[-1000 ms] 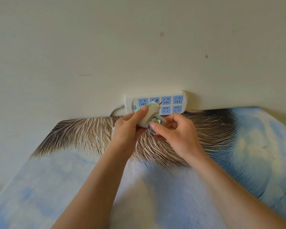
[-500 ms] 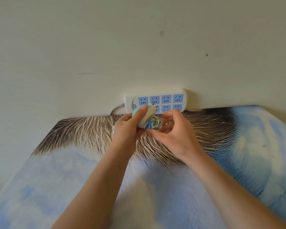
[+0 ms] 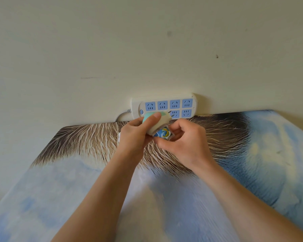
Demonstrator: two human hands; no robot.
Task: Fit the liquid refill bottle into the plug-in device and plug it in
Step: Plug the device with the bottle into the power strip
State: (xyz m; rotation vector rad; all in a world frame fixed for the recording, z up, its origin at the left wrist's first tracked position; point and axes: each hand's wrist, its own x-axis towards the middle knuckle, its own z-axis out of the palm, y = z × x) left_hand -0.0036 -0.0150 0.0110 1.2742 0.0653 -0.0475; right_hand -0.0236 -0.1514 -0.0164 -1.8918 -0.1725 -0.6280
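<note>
table carries both forearms | right hand pinches the refill bottle, now seated deeper into the device than a second ago | left hand clamps the device | label: blue-yellow swirl, no readable text | prongs now nearer the power strip, not yet plugged

Power strip sits against the wall, right at the far edge of the bed cover. Just in front of its lower sockets is the plug-in device, left hand on its left, refill bottle under it, right hand to the right.
</note>
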